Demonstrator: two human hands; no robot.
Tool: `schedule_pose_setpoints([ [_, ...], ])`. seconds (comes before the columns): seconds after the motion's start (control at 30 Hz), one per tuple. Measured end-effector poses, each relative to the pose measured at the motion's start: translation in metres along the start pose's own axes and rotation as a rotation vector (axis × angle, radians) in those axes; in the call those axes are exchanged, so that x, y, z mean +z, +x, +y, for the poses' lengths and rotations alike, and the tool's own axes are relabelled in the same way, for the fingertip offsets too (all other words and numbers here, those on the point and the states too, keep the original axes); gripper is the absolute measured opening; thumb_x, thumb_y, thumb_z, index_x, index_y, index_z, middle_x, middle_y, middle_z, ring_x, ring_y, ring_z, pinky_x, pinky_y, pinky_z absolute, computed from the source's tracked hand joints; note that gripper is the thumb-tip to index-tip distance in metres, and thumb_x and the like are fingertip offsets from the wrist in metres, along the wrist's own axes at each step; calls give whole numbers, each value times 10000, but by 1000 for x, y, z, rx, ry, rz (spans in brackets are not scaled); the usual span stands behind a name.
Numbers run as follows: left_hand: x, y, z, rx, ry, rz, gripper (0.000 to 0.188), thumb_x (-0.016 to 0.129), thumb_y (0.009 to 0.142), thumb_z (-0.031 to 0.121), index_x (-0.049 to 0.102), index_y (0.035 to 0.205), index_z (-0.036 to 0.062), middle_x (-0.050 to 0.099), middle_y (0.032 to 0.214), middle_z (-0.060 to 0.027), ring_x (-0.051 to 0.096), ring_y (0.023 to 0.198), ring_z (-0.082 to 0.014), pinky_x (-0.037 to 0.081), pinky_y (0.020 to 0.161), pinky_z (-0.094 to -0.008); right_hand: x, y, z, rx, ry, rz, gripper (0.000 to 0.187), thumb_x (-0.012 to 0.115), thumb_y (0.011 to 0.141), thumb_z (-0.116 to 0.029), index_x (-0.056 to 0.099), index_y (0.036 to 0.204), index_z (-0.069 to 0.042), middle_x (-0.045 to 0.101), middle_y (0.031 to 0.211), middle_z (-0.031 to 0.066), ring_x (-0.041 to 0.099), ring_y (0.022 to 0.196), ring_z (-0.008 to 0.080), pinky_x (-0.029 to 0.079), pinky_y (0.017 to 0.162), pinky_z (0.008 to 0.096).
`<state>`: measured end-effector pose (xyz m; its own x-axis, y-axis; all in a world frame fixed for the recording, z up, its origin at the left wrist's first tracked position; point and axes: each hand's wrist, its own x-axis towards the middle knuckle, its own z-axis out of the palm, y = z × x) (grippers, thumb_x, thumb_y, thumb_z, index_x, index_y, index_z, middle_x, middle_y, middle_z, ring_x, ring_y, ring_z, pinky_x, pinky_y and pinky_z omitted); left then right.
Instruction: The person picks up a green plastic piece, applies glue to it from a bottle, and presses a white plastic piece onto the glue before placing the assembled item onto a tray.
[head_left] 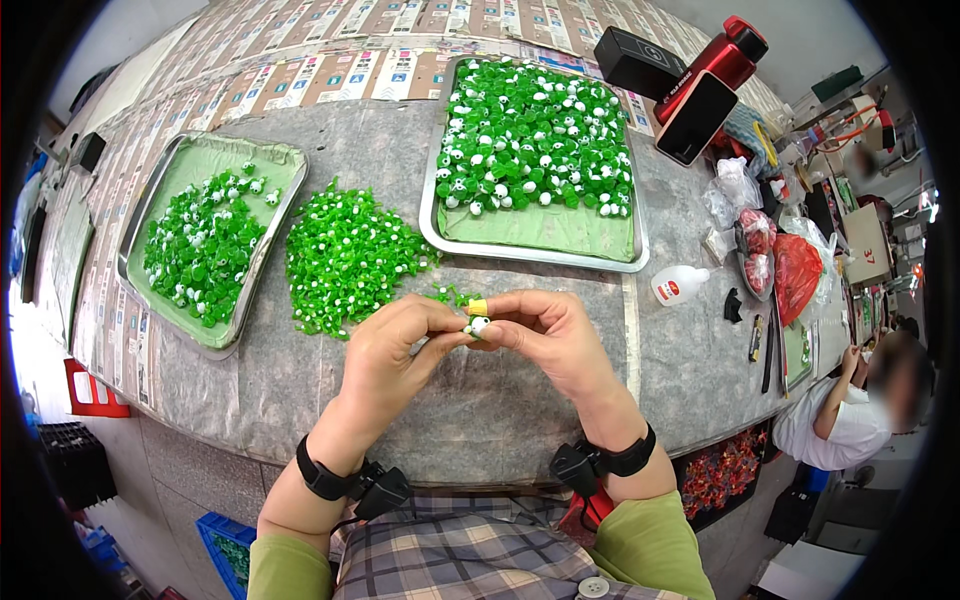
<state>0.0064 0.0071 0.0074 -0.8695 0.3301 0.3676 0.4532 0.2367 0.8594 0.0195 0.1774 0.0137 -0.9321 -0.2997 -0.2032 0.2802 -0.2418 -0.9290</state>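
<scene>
Between my fingertips is a small green and white panda-headed plastic figure [477, 326]. My left hand [395, 345] pinches it from one side, thumb against forefinger. From the other side my right hand [548, 335] grips it too, with a yellow band [478, 307] around one fingertip. A few loose green pieces [450, 294] lie just beyond my fingers. Left of them spreads a heap of small green and white parts [350, 255] on the grey table cover. The underside of the figure is hidden by my fingers.
A metal tray [540, 256] of many green and white figures stands at the back, a smaller tray [290, 190] at left. At right are a white bottle [680, 284], a phone [697, 118], a red flask [722, 60] and bags [797, 275]. Another person [835, 420] sits far right.
</scene>
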Motion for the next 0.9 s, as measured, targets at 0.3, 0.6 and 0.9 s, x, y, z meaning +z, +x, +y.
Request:
schedule_pose_setpoints([
  [0.3, 2, -2, -6, -45, 39, 3, 105, 609, 663, -14, 562, 753, 11, 571, 715, -87, 565, 643, -179, 445, 556, -248, -1, 6, 5, -3, -1, 12, 218, 547, 775, -65, 539, 964, 42, 590, 843, 88, 571, 748, 122, 467, 677, 213],
  [0.6, -57, 10, -31, -190, -1057, 702, 214, 543, 787, 136, 507, 965, 22, 550, 749, -40, 520, 619, -96, 461, 587, -193, 4, 11, 16, -129, -669, 80, 166, 609, 720, -127, 566, 846, -27, 570, 744, 42, 532, 638, 91, 418, 564, 216],
  [0.9, -22, 5, -12, -449, -634, 156, 259, 542, 785, 103, 504, 1023, 8, 554, 847, -38, 519, 739, -71, 449, 627, -189, 7, 11, 12, -244, -811, 112, 125, 615, 706, -99, 570, 803, -35, 545, 700, 23, 494, 613, 80, 381, 546, 201],
])
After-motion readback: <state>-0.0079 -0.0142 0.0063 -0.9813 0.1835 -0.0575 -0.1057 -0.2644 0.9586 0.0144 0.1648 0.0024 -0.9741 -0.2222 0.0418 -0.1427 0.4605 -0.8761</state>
